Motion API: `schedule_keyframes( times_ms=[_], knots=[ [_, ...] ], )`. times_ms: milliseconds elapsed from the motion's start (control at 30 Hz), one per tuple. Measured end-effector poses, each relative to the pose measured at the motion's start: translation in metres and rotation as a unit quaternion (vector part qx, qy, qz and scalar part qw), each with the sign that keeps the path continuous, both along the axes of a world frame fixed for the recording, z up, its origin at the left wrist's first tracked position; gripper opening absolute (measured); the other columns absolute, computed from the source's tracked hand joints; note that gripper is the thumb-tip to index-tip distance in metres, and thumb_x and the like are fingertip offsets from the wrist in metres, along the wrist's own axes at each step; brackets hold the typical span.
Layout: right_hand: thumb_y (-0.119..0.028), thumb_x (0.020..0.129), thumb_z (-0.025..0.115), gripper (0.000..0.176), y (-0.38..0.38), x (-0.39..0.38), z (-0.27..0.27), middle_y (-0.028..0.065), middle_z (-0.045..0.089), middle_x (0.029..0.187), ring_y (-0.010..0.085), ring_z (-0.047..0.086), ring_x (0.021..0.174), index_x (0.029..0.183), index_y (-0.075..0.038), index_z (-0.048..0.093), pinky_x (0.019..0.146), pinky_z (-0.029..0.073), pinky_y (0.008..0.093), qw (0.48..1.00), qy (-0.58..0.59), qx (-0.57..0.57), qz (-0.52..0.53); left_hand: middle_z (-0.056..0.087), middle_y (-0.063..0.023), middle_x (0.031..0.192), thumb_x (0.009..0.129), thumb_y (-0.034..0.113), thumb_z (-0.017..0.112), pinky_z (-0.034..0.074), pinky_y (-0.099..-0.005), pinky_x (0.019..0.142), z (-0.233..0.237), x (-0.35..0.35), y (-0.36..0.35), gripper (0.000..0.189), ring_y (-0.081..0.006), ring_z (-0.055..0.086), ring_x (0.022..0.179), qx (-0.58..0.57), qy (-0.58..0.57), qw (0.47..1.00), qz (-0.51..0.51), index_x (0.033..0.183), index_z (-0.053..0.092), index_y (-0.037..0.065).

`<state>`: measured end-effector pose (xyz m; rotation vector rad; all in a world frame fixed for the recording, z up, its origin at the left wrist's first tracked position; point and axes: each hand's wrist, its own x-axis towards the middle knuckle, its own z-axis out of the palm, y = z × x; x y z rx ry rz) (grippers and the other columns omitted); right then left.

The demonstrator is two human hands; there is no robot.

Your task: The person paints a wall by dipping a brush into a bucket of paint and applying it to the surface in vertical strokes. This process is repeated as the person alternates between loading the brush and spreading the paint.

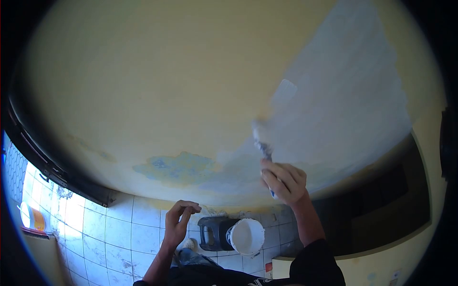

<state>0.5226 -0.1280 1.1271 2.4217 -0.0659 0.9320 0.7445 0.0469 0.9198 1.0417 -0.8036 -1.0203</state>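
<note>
My right hand [285, 183] is wrapped round the handle of a paintbrush [261, 138], whose whitened bristles are smeared by motion. The brush head overlaps the edge between the yellowish wall [157, 90] and a broad pale painted area [343, 90]. Lower down, my left hand [180, 220] hangs in front of the wall's foot, fingers loosely bent, thumb apart and nothing seen in it. Between my hands and below them is a white bucket [261, 238] with white paint inside. It overlaps a dark stool [215, 233].
A bluish, worn patch [176, 167] marks the low wall. White tiles [117, 233] cover the floor, with my shoe [189, 244] near the stool. On the far left stands a white and orange bucket [32, 217]. A dark opening [381, 205] lies right of my arm.
</note>
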Motion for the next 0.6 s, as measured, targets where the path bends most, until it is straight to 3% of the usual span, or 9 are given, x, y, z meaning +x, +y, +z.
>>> schedule_keyframes(
  times_ms=[133, 233, 333, 400, 500, 600],
  knots=[
    [-0.004, 0.078, 0.083, 0.029, 0.011, -0.012, 0.033, 0.0151, 0.074, 0.113, 0.0222, 0.072, 0.080, 0.104, -0.009, 0.070, 0.065, 0.059, 0.0293, 1.000, -0.015, 0.027, -0.003, 0.073, -0.0107, 0.101, 0.105, 0.003, 0.051, 0.054, -0.0338, 0.092, -0.003, 0.004, 0.003, 0.016, -0.0180, 0.069, 0.098, -0.004, -0.006, 1.000, 0.003, 0.108, 0.066, -0.002],
    [-0.008, 0.078, 0.084, 0.029, 0.001, 0.001, 0.071, 0.0154, 0.074, 0.113, 0.0224, 0.073, 0.082, 0.104, -0.009, 0.070, 0.067, 0.060, 0.0302, 0.990, -0.097, -0.093, -0.034, 0.073, -0.0115, 0.100, 0.104, 0.002, 0.051, 0.054, -0.0342, 0.091, 0.003, 0.003, -0.003, 0.016, -0.0186, 0.069, 0.097, -0.029, -0.001, 1.000, 0.005, 0.107, 0.066, -0.002],
    [-0.012, 0.077, 0.084, 0.028, -0.014, -0.002, 0.049, 0.0152, 0.074, 0.114, 0.0216, 0.073, 0.083, 0.102, -0.009, 0.070, 0.068, 0.060, 0.0300, 0.999, 0.042, 0.010, -0.007, 0.072, -0.0112, 0.102, 0.105, 0.001, 0.050, 0.054, -0.0342, 0.092, 0.011, 0.005, -0.007, 0.017, -0.0188, 0.069, 0.099, -0.045, 0.005, 0.999, -0.009, 0.108, 0.066, -0.002],
    [-0.014, 0.079, 0.083, 0.024, -0.003, 0.005, 0.014, 0.0148, 0.074, 0.114, 0.0200, 0.073, 0.082, 0.098, -0.009, 0.071, 0.068, 0.060, 0.0293, 0.994, 0.111, 0.013, 0.015, 0.072, -0.0108, 0.104, 0.105, 0.000, 0.049, 0.054, -0.0342, 0.093, 0.016, 0.008, -0.009, 0.017, -0.0187, 0.069, 0.101, -0.054, 0.008, 0.998, -0.017, 0.108, 0.066, -0.002],
    [-0.015, 0.079, 0.082, 0.021, 0.011, 0.014, 0.009, 0.0142, 0.074, 0.114, 0.0191, 0.073, 0.082, 0.096, -0.010, 0.072, 0.067, 0.060, 0.0288, 0.993, 0.101, 0.051, 0.041, 0.072, -0.0107, 0.105, 0.106, 0.001, 0.049, 0.054, -0.0347, 0.094, 0.020, 0.011, -0.005, 0.018, -0.0190, 0.069, 0.101, -0.056, 0.018, 0.998, -0.025, 0.108, 0.066, -0.002],
    [-0.014, 0.079, 0.083, 0.023, 0.006, 0.007, 0.052, 0.0137, 0.074, 0.115, 0.0198, 0.073, 0.081, 0.098, -0.010, 0.071, 0.063, 0.060, 0.0285, 0.997, 0.042, 0.062, 0.037, 0.072, -0.0107, 0.105, 0.106, 0.001, 0.049, 0.054, -0.0348, 0.094, 0.016, 0.009, -0.006, 0.017, -0.0189, 0.069, 0.102, -0.054, 0.002, 0.998, -0.024, 0.109, 0.066, -0.002]
  ],
)
